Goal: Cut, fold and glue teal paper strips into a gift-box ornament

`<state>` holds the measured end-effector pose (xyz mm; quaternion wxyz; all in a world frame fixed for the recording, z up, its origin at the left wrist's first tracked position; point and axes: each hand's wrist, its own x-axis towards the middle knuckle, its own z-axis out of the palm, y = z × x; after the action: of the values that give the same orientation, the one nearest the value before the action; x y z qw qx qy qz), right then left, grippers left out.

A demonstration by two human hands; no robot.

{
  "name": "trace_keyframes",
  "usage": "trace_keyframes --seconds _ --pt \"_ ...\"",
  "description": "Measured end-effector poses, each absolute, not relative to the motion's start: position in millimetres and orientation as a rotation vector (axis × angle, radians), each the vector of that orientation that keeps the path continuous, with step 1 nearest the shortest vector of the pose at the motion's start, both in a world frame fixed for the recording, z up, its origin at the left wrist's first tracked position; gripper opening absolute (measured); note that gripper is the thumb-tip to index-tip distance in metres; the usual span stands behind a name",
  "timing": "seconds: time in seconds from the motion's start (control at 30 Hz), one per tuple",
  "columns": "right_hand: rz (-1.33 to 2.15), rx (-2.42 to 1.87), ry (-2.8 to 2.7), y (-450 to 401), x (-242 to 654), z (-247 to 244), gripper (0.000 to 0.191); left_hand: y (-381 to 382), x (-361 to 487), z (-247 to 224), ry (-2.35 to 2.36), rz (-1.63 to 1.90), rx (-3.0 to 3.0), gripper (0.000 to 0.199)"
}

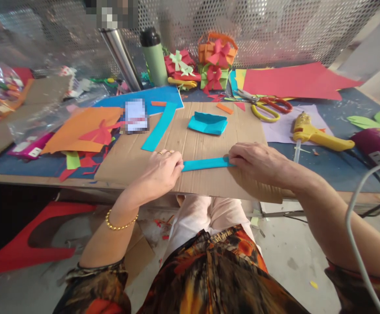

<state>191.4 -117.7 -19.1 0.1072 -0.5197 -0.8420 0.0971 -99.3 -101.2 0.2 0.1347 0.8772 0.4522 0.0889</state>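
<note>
Two hands: both rest on one narrow turquoise paper strip point(205, 164), seen in the single head view.
Strip: it lies flat and nearly level on a flat sheet of brown corrugated cardboard point(206, 139), spanning the gap between the two hands, its left end slightly lower than its right.
Left hand point(161, 173): the grip is pressed together, fingertips pinching the strip's left end against the cardboard; a gold ring shows on one finger and a gold bead bracelet point(120, 223) circles the wrist.
Right hand point(258, 162): palm down, fingers closed over the strip's right end, holding it to the cardboard; the fingertips hide that end.
Cardboard: it sits on the blue tabletop point(340, 170), its near edge overhanging toward the person's lap.
Beyond the strip: a folded turquoise paper piece point(208, 123) lies further up the cardboard, well apart from both hands; a longer bent turquoise paper strip point(160, 127) lies to the upper left.
Right side: a yellow glue gun point(314, 133) lies on a pale lilac paper sheet near the right forearm, with yellow-and-red handled scissors point(268, 107) behind it and a large red paper sheet point(294, 80) further back.
Back edge: a green metal bottle with a black cap point(154, 56) stands beside small paper gift boxes with bows point(214, 61).
Left side: an orange paper sheet point(82, 126) lies with scraps over it.
</note>
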Motion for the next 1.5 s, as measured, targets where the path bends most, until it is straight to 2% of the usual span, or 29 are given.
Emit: trace_keyframes --seconds 0.23,0.57,0.9,1.1,1.37,1.5 --pt "0.229 -1.552 -2.499 -114 191 -17 0.022 -103 -100 4 1.367 0.19 2.525 0.018" --pt "0.459 -1.815 -2.376 -110 185 -3 0.013 -105 -94 9 1.464 0.175 2.434 0.019" --pt "0.461 -1.758 -2.357 -112 187 -2 0.018 -118 -98 -7 1.526 0.35 2.802 0.009" --pt "0.517 -1.736 -2.338 -110 190 -6 0.018 -145 -82 -18 1.64 0.336 3.001 0.037" --pt "0.502 -1.625 -2.328 -108 200 -22 0.016 -182 -79 -46 1.807 0.657 3.062 0.039" --pt "0.503 -1.649 -2.324 -108 203 -24 0.017 -201 -76 -52 1.805 0.646 2.924 0.045"
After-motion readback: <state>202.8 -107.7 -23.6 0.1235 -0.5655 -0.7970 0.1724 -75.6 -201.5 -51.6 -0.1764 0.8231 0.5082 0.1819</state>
